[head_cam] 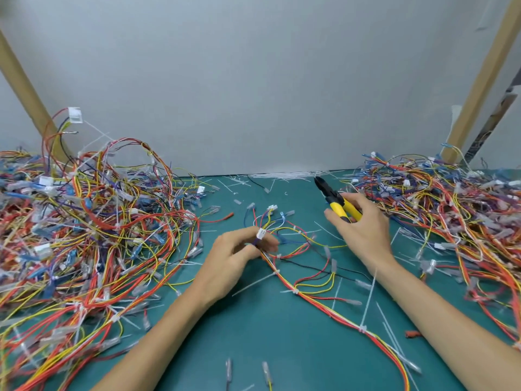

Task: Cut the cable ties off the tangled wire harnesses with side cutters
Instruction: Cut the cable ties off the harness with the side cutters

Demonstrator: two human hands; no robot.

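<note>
Gripping the yellow handles of the side cutters (335, 200), the right hand (363, 230) is held over the green mat (267, 340), fingers curled around the tool. Its dark jaws point away toward the grey wall (253, 80) and look closed. The left hand (239, 258) pinches a loose wire harness (310, 299) just below a small white connector (261, 234), thumb and fingers clamped on the wires. That harness trails from between the hands toward the near right edge, with white cable ties (366, 306) wrapped around it at several places. One big tangled heap of wires (84, 235) sits on the mat to the left, a second heap (451, 207) to the right. Snipped tie ends (287, 174) lie along the foot of the wall.
</note>
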